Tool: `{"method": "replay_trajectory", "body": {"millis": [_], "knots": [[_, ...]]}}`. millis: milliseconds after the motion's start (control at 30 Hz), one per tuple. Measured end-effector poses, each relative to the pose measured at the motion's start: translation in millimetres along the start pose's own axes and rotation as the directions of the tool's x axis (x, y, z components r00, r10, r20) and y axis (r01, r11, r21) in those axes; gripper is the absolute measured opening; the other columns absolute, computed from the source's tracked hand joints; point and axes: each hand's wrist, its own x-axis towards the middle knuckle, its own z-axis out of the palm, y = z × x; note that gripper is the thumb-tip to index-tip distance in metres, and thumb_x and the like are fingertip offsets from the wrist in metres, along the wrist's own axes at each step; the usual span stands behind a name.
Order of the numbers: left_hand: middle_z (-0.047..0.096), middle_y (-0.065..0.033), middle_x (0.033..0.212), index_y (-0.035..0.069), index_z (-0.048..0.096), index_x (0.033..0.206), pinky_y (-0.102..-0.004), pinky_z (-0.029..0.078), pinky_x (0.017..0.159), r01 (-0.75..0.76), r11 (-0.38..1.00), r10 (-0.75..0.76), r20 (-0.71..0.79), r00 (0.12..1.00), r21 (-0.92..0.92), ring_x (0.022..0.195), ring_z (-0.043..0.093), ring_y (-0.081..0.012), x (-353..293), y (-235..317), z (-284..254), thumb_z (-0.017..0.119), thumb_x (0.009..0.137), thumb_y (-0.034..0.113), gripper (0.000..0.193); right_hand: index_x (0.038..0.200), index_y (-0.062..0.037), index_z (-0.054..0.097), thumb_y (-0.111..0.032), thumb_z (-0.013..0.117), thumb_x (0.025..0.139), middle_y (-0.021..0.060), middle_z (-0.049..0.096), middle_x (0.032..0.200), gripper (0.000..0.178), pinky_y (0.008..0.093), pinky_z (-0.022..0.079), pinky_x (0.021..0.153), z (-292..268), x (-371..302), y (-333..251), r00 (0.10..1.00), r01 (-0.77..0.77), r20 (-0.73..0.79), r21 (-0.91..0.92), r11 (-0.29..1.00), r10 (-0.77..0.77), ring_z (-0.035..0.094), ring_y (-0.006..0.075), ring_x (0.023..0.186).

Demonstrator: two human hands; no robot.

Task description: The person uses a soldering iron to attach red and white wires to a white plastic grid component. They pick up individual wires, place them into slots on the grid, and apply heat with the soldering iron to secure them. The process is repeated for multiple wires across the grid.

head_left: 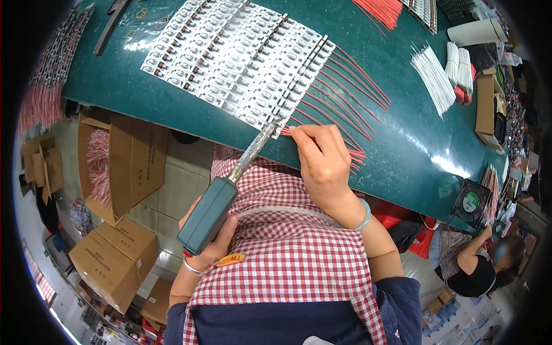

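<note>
Two bare hands: one left hand (215, 250) and one right hand (324, 164). Two bangles (365, 215), one per wrist. One soldering gun (208, 215). One table (397, 155). One large white panel (241, 63) of small parts, too many to count, and one smaller panel (422, 12) partly in view. Roughly ten red wires (357, 154), overlapping, so the exact number cannot be told. One bunch of red strands (382, 10). Three bunches of white wires (433, 79), two of them slim. Three rubber bands (141, 12). One dark bar (110, 27). One white cylinder (477, 31). One axial fan (471, 201). One co-worker (468, 264).
</note>
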Motion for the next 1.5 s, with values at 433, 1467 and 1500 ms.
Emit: {"method": "replay_trajectory", "body": {"millis": [433, 1467, 1500], "knots": [[0.069, -0.0159, 0.094, -0.005, 0.071, 0.101, -0.0351, 0.056, 0.076, 0.124, 0.992, -0.123, 0.021, 0.992, -0.036, 0.082, 0.07, -0.0283, -9.0, -3.6, -0.5, 0.08, 0.079, 0.007, 0.027, 0.1, 0.0024, 0.07, 0.01, 0.075, 0.073, 0.0109, 0.065, 0.089, 0.029, 0.0346, 0.049, 0.062, 2.9, -5.2, -4.2, 0.997, -0.004, -0.083, 0.054, 0.999, 0.008, 0.06, 0.025, 0.076], [0.07, -0.0159, 0.091, -0.003, 0.071, 0.101, -0.0347, 0.056, 0.07, 0.024, 0.999, -0.025, -0.039, 0.999, -0.027, 0.078, 0.07, -0.0279, -11.1, -9.3, -5.2, 0.078, 0.08, 0.008, 0.024, 0.099, 0.003, 0.069, 0.003, 0.071, 0.071, 0.0104, 0.064, 0.092, 0.028, 0.0344, 0.05, 0.064, 2.4, -5.3, -8.0, 1.0, 0.005, 0.007, 0.02, 1.0, -0.005, 0.059, 0.0244, 0.078], [0.07, -0.0155, 0.091, -0.003, 0.071, 0.101, -0.0347, 0.056, 0.071, 0.026, 0.999, -0.027, -0.042, 0.999, -0.031, 0.078, 0.07, -0.0278, -10.5, -9.2, -5.5, 0.079, 0.08, 0.008, 0.024, 0.099, 0.0029, 0.069, 0.003, 0.071, 0.071, 0.0103, 0.064, 0.092, 0.028, 0.0344, 0.05, 0.064, 2.4, -4.8, -8.3, 1.0, 0.004, 0.006, 0.018, 1.0, -0.004, 0.059, 0.0244, 0.078]]}}
